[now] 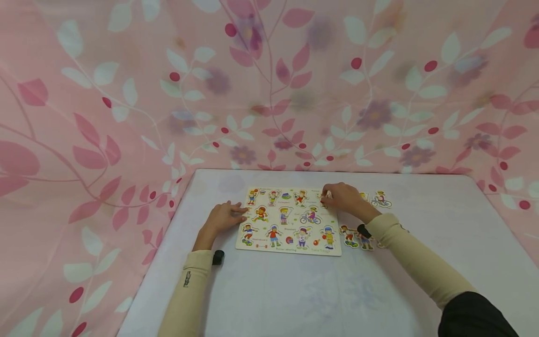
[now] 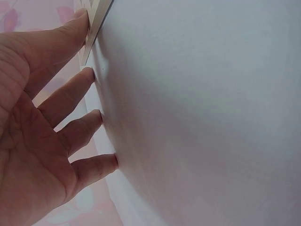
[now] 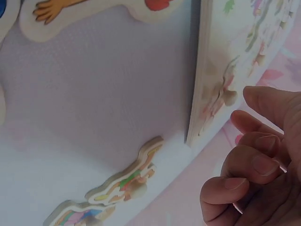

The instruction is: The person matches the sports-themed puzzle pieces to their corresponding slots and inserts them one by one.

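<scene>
A pale wooden peg puzzle board point(image 1: 273, 250) with printed sports figures lies on the white table. My left hand point(image 1: 223, 217) is at its left side, fingers spread; in the left wrist view the thumb point(image 2: 70, 28) touches the board's edge point(image 2: 98, 21) and the other fingertips rest on the table. My right hand point(image 1: 343, 199) is over the board's upper right corner. Its thumb point(image 3: 268, 101) and forefinger stay slightly apart beside the small knob point(image 3: 230, 97) of a puzzle piece in the board, while the other fingers curl loosely. Nothing shows between its fingertips.
Right of the board lie loose puzzle pieces: a cyclist point(image 1: 381, 200) at the back, a skateboarder point(image 1: 349, 236) and another figure point(image 1: 365, 242) nearer, partly under the right forearm. A pink floral cloth point(image 1: 269, 84) hangs behind the table point(image 1: 278, 295).
</scene>
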{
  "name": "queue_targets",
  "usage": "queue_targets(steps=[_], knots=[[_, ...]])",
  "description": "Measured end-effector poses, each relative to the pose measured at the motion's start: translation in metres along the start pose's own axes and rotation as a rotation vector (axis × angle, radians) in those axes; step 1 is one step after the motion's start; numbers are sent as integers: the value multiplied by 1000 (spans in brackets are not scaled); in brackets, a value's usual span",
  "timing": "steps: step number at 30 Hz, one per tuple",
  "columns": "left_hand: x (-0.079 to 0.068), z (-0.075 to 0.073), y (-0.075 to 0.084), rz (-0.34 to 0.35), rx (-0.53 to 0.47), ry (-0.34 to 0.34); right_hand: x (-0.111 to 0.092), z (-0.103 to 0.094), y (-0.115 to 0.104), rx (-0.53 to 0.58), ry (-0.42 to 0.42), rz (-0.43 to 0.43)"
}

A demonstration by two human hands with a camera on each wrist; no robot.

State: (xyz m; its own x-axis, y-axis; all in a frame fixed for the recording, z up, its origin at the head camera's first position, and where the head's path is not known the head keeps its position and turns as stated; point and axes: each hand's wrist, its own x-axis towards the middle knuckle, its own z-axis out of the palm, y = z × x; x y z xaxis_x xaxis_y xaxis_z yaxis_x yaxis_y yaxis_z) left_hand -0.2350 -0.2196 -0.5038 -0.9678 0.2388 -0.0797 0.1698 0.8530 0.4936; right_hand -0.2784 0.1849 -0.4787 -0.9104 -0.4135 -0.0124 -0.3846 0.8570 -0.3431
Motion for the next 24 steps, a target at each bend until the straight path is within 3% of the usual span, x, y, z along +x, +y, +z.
queue_targets(steps=[24], knots=[[-1,-1,2,8,3,-6,-31,-23,11,16,25,36]])
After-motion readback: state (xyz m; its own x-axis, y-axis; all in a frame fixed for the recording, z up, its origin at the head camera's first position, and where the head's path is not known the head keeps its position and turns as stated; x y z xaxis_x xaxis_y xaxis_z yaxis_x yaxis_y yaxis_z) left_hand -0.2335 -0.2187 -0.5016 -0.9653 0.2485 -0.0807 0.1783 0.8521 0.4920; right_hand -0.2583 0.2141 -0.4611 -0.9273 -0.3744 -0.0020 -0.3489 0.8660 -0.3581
